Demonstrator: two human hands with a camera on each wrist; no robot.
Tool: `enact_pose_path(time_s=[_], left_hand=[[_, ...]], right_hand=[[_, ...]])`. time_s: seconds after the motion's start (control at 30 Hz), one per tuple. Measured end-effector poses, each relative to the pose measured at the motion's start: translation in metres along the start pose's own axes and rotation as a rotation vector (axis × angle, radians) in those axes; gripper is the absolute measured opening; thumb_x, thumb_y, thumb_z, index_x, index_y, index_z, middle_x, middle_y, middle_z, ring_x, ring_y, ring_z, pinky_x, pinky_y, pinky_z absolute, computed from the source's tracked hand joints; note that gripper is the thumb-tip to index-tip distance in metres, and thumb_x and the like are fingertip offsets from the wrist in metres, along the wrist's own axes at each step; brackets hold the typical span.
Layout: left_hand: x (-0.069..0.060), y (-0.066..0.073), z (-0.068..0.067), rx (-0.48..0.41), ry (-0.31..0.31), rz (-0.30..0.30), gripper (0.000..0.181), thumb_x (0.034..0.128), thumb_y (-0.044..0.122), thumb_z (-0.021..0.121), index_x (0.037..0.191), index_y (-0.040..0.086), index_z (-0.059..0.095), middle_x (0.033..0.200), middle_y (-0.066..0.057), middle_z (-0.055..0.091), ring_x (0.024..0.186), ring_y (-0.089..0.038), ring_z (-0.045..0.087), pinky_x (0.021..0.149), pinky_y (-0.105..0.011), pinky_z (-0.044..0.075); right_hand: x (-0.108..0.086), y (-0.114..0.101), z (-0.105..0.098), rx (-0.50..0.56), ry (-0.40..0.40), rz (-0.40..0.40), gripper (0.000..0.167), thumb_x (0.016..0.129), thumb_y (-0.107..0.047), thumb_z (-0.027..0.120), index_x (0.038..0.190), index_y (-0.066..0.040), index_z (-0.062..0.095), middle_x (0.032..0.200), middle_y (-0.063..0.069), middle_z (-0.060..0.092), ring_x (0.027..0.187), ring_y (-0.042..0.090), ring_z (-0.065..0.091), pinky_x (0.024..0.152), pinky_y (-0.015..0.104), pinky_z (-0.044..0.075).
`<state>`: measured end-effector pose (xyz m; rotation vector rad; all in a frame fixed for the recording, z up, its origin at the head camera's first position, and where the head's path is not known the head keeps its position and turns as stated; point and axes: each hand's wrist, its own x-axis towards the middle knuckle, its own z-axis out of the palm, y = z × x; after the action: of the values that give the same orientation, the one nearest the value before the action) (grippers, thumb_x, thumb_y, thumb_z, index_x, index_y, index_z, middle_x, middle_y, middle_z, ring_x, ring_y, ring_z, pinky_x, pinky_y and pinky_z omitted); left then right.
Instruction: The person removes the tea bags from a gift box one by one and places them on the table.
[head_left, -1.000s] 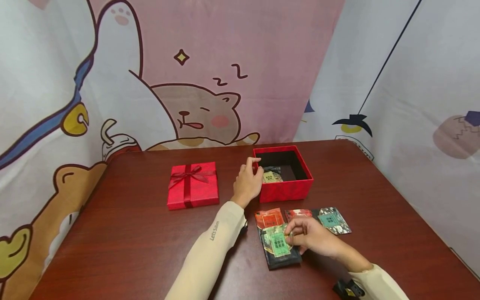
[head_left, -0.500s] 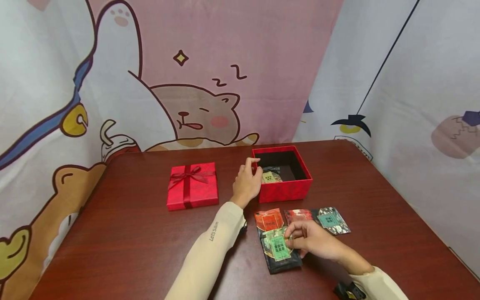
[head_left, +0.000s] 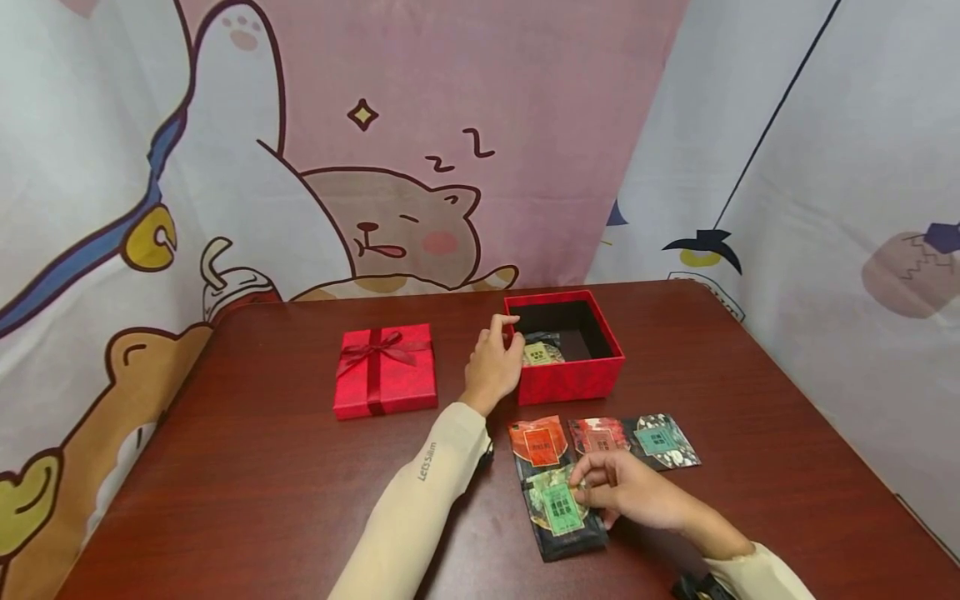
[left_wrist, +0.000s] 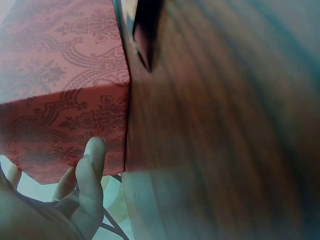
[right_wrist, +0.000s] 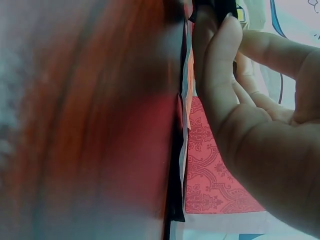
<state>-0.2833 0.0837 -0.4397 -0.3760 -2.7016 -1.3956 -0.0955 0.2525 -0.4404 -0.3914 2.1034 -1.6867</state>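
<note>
The right hand (head_left: 648, 498) has thumb and fingers pinched on the right edge of the green-labelled packet (head_left: 559, 507), which overlaps the near part of the orange packet (head_left: 542, 446), long axis running away from the person. Beyond these 2 stands the red box (head_left: 570, 381); the left hand (head_left: 492, 365), nearer it, touches its left wall, gripping or not I can't tell.

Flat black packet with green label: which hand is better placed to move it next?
Probably the right hand: it pinches the packet, while the left hand is at the open red patterned rectangular box.
</note>
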Motion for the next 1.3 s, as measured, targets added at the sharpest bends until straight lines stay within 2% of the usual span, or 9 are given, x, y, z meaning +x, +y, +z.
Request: enact_pose_path(time_s=[0.2,0.43,0.73,0.93,1.3], left_hand=[[-0.002,0.000,0.000,0.010,-0.006,-0.010,0.039,0.0991,0.044,0.042,0.137,0.036,0.049,0.115,-0.001,0.058,0.097,-0.031,0.063,0.080,-0.054,0.047],[0.001,0.004,-0.001,0.000,-0.014,0.004,0.040,0.0999,0.044,0.041,0.138,0.035,0.049,0.117,-0.004,0.057,0.096,-0.033,0.063,0.079,-0.054,0.047],[0.000,0.001,-0.001,0.000,-0.012,-0.011,0.039,0.0996,0.043,0.042,0.137,0.036,0.049,0.118,-0.003,0.058,0.099,-0.033,0.064,0.080,-0.055,0.047],[0.000,-0.001,-0.002,-0.005,-0.008,-0.009,0.040,0.0994,0.044,0.041,0.138,0.034,0.050,0.115,0.000,0.059,0.097,-0.031,0.064,0.079,-0.054,0.047],[-0.001,-0.001,-0.004,-0.002,-0.023,-0.012,0.039,0.0999,0.044,0.041,0.138,0.037,0.048,0.115,0.001,0.060,0.099,-0.028,0.063,0.081,-0.054,0.047]], right_hand=[[-0.003,0.002,0.001,0.030,-0.024,-0.006,0.020,0.095,-0.004,0.061,0.105,0.013,0.057,0.082,0.005,0.067,0.059,0.006,0.057,0.050,0.027,0.053],[-0.005,-0.001,0.001,0.031,-0.038,0.005,0.020,0.096,-0.004,0.059,0.108,0.012,0.057,0.083,0.007,0.067,0.061,0.007,0.058,0.050,0.030,0.053],[-0.007,0.001,0.001,0.020,-0.064,-0.014,0.021,0.095,-0.003,0.060,0.109,0.012,0.056,0.083,0.007,0.067,0.061,0.006,0.057,0.047,0.030,0.052],[-0.011,-0.003,-0.004,-0.013,-0.060,0.035,0.025,0.097,-0.007,0.060,0.115,0.010,0.057,0.085,0.009,0.069,0.060,0.008,0.057,0.045,0.030,0.052],[-0.014,-0.006,-0.009,-0.100,-0.026,0.119,0.032,0.098,-0.015,0.060,0.121,0.007,0.059,0.080,0.014,0.072,0.062,0.024,0.068,0.044,0.031,0.051]])
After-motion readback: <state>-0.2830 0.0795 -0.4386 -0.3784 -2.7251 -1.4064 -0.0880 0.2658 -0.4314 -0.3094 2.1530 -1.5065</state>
